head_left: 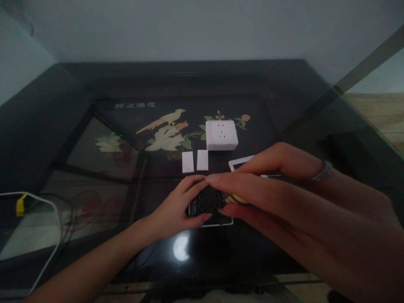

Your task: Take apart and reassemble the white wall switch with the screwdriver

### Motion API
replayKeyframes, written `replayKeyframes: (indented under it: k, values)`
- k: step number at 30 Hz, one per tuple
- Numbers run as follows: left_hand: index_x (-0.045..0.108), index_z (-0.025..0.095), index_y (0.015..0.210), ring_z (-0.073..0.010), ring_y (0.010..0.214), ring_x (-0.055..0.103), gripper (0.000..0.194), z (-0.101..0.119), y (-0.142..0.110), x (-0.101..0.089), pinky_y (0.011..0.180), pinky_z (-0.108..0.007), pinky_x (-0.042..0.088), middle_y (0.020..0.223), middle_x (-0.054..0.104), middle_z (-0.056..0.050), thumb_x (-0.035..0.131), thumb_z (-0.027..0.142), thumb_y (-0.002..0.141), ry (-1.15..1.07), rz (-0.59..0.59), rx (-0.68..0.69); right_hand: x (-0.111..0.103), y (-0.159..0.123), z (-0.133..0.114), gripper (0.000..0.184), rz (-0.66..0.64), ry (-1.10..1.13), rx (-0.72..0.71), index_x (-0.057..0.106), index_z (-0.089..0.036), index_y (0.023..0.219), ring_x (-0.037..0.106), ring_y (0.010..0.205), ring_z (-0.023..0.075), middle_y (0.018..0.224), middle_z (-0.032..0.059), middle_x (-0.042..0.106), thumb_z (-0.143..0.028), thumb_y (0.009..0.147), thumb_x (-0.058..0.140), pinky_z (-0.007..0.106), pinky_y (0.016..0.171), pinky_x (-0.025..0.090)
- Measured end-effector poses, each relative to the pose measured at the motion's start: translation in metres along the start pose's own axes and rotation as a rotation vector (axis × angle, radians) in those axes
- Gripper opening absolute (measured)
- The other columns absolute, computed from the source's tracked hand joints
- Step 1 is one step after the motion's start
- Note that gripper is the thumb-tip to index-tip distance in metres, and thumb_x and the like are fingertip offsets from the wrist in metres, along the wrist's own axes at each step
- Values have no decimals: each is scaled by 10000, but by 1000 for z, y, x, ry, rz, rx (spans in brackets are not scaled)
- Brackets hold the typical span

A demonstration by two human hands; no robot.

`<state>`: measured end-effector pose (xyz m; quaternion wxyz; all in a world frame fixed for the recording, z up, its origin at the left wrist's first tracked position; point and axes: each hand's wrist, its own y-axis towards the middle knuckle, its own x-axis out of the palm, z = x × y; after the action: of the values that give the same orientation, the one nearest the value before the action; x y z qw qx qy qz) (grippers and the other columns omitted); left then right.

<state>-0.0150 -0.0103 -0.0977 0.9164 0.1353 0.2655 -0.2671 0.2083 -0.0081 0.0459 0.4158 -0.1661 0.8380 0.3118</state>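
A dark switch module (208, 203) with a white back edge lies on the glass-topped black table (284, 97). My left hand (178, 206) grips its left side, thumb below and fingers over the top. My right hand (268, 189), a ring on one finger, hovers close to the camera over the module's right side; its fingers pinch a small yellowish thing I cannot make out. A white frame plate (240, 162) peeks out behind my right hand.
A white wall socket (221, 134) stands behind the module. Two small white rocker covers (195, 161) lie side by side left of it. A white cable (47, 227) with a yellow tag (20, 205) runs at the left edge. A lamp glare (181, 247) reflects in the glass.
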Motion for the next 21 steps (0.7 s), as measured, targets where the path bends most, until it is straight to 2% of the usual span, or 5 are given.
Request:
replayKeyframes:
  k: [4, 7, 12, 17, 21]
  values:
    - [427, 269, 1428, -332, 1276, 503, 651, -2, -1, -1, 1081, -525, 445, 1422, 489, -112, 679, 339, 832, 45, -7, 53, -10, -10, 7, 488, -159, -7, 17, 466, -384, 1389, 710, 1020, 137, 1254, -70, 680, -191, 942, 497, 206, 825, 588]
    - [385, 268, 1448, -334, 1297, 479, 694, -2, -1, -1, 1092, -537, 430, 1432, 470, -117, 688, 347, 830, 52, -29, 44, -7, -10, 9, 365, -154, 17, -31, 552, -373, 1275, 684, 1098, 163, 1272, -64, 674, -249, 931, 546, 234, 851, 586]
    - [402, 248, 1423, -332, 1292, 479, 661, -2, 0, 0, 1087, -544, 429, 1426, 463, -126, 670, 354, 828, 23, -28, 31, 6, -3, 3, 212, 25, -35, 3, 665, -320, 1118, 732, 829, 163, 994, -26, 740, -319, 918, 594, 234, 674, 597]
    - [411, 270, 1423, -333, 1291, 480, 622, -2, -1, 0, 1081, -539, 433, 1422, 476, -118, 650, 340, 853, 62, -9, 76, -4, -9, 5, 476, -149, 36, -12, 484, -360, 1375, 688, 1081, 157, 1299, -66, 660, -183, 935, 512, 226, 894, 580]
    - [392, 271, 1429, -328, 1305, 471, 662, -2, -1, 0, 1080, -527, 438, 1415, 478, -119, 670, 361, 835, 52, -10, 72, -1, -6, 5, 275, -84, -35, -88, 604, -327, 1188, 668, 1118, 200, 1335, -29, 626, -260, 923, 574, 265, 873, 597]
